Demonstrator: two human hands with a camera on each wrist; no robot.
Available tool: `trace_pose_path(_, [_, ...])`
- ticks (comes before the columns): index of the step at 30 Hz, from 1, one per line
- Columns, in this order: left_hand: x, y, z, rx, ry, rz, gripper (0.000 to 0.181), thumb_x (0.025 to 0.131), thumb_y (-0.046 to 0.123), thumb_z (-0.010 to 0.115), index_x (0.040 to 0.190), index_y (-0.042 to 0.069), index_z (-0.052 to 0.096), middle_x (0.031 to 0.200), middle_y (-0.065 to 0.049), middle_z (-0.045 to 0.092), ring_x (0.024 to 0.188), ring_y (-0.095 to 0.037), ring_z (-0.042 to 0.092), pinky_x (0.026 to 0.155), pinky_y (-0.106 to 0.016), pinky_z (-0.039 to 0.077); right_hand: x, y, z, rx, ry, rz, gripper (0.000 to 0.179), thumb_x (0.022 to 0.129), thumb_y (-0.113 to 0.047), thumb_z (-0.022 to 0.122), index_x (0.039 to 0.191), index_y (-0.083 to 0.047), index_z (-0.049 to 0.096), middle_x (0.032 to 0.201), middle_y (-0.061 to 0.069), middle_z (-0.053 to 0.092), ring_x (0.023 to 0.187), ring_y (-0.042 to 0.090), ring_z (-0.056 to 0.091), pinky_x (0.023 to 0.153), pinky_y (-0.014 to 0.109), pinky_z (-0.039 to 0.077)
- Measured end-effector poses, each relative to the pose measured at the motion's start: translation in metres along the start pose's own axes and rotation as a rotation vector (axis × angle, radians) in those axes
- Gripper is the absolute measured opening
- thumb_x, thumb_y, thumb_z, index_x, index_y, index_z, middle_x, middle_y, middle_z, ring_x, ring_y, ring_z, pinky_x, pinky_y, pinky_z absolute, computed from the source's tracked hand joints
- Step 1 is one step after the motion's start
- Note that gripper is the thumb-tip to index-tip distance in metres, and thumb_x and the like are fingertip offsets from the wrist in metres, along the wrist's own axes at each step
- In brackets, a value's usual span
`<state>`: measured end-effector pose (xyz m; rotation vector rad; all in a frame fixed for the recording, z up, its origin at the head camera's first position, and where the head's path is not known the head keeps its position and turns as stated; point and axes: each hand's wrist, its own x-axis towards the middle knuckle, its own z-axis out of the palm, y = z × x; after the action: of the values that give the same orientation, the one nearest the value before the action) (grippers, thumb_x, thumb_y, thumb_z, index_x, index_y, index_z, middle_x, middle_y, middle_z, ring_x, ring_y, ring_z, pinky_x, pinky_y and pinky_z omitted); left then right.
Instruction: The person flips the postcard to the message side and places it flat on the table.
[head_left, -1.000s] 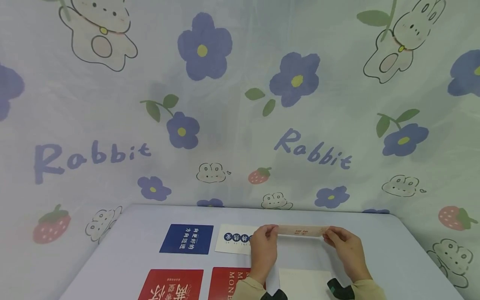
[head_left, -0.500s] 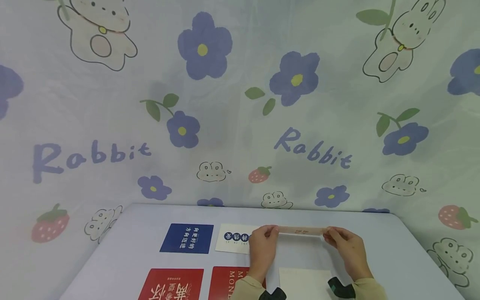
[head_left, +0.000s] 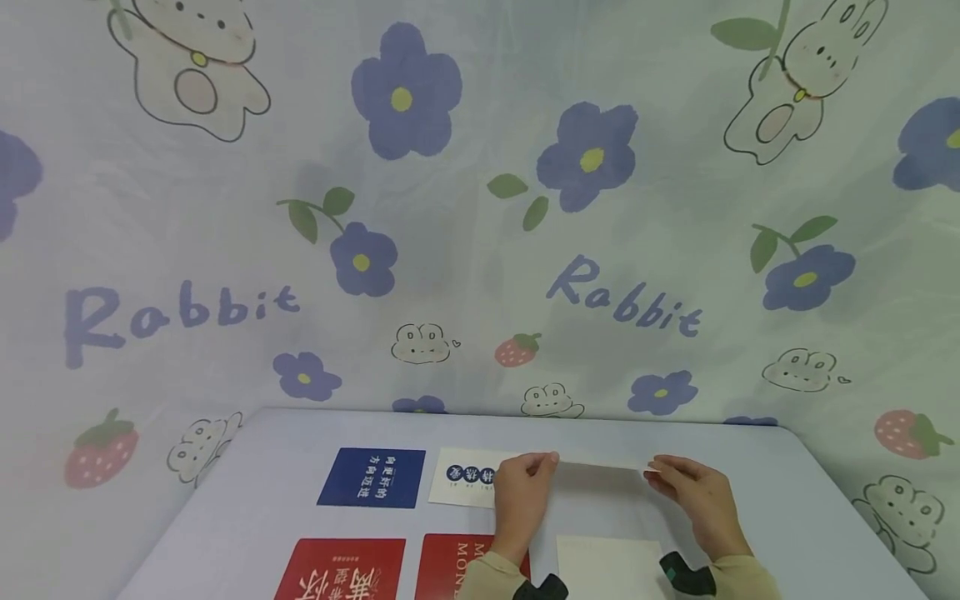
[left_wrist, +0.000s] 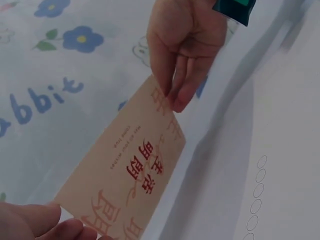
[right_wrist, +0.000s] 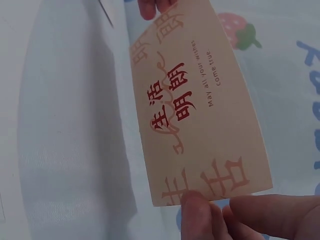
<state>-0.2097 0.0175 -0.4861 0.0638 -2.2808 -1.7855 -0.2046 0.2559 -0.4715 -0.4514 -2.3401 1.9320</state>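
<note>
A tan greeting card [right_wrist: 210,135] with red Chinese characters and small English lettering is stretched between my two hands, raised over the table. My left hand [head_left: 523,504] pinches one short end between thumb and fingers. At the opposite end, my right hand [head_left: 697,504] pinches it the same way. From the head view the card [head_left: 602,465] appears nearly edge-on, as a thin pale strip. Both wrist views show its printed face, slightly tilted. Below and between the wrists lies a blank cream card [head_left: 609,567], cut off by the frame's bottom.
Left of my hands lie a dark blue card [head_left: 372,477] and a white card [head_left: 459,492] with blue dots, partly covered by my left hand. Nearer are two red cards, one at far left [head_left: 341,571] and one [head_left: 450,571] beside my left sleeve. A patterned curtain [head_left: 465,208] hangs behind the white table [head_left: 780,483].
The tan card has tilted, so its printed face, visible earlier in the head view, has narrowed to a thin edge. Both hands keep their hold and have barely moved.
</note>
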Motion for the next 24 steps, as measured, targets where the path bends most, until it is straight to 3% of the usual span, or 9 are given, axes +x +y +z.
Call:
trace_pose_path(4, [0.0003, 0.0017, -0.0032, -0.003, -0.017, -0.003, 0.014, 0.091, 0.022, 0.074, 0.094, 0.009, 0.08, 0.082, 0.006, 0.073, 0.078, -0.006, 0.063, 0.07, -0.028, 0.052, 0.0008, -0.0007, -0.0013, -0.013, 0.0, 0.001, 0.044, 0.095, -0.006, 0.067, 0.13, 0.018, 0.054, 0.119, 0.024, 0.066, 0.086, 0.014, 0.073, 0.079, 0.026, 0.059])
trace_pose_path(11, [0.0003, 0.0037, -0.0074, -0.018, -0.054, 0.06, 0.01, 0.086, 0.012, 0.077, 0.092, 0.005, 0.08, 0.086, 0.001, 0.076, 0.077, -0.007, 0.067, 0.065, -0.024, 0.053, 0.0011, 0.0017, -0.0049, -0.053, -0.001, 0.0, 0.048, 0.093, -0.008, 0.07, 0.129, 0.018, 0.054, 0.115, 0.023, 0.069, 0.087, 0.012, 0.071, 0.077, 0.027, 0.059])
trace_pose_path(24, [-0.0003, 0.0067, -0.0094, 0.012, -0.107, 0.003, 0.01, 0.081, 0.005, 0.079, 0.091, 0.004, 0.08, 0.083, 0.002, 0.074, 0.074, -0.005, 0.064, 0.063, -0.022, 0.053, 0.0053, 0.0029, -0.0046, -0.118, 0.006, 0.01, 0.047, 0.092, -0.009, 0.072, 0.128, 0.017, 0.056, 0.116, 0.026, 0.068, 0.088, 0.014, 0.07, 0.074, 0.028, 0.06])
